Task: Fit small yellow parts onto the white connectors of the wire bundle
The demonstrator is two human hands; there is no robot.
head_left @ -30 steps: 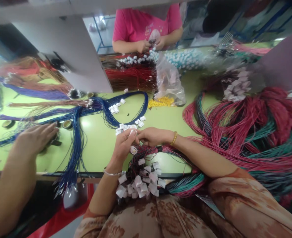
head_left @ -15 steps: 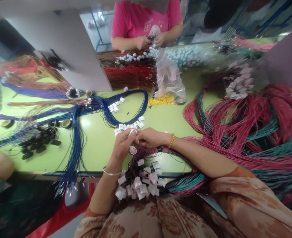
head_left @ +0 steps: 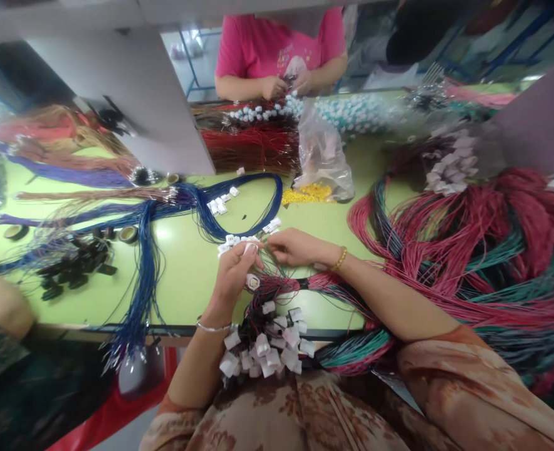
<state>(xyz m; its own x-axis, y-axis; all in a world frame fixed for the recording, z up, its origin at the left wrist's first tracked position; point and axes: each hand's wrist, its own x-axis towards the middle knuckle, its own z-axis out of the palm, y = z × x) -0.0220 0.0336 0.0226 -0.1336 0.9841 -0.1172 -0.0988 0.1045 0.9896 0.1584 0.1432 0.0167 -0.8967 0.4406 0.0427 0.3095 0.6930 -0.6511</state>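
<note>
Across the green table, the left hand pinches a white connector — above the white-tipped bundle — while the right hand curls narrowly just beside it; whether it grips anything is unclear.

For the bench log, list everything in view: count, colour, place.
Table: one, green, centre
Panels: two, grey, left, right
Wires: many, blue left, red far and right
White connectors: many, white, centre and right
Black connectors: pile, black, left
Small pieces: many, yellow, by bag
Plastic bag: one, clear, centre
Tape rolls: three, dark, left
Seat: one, red, lower left
Co-workers: at least two, pink, green, opposite, left
Left hand: one, silver bangle, centre, holding connector
Right hand: one, yellow bracelet, centre
</note>
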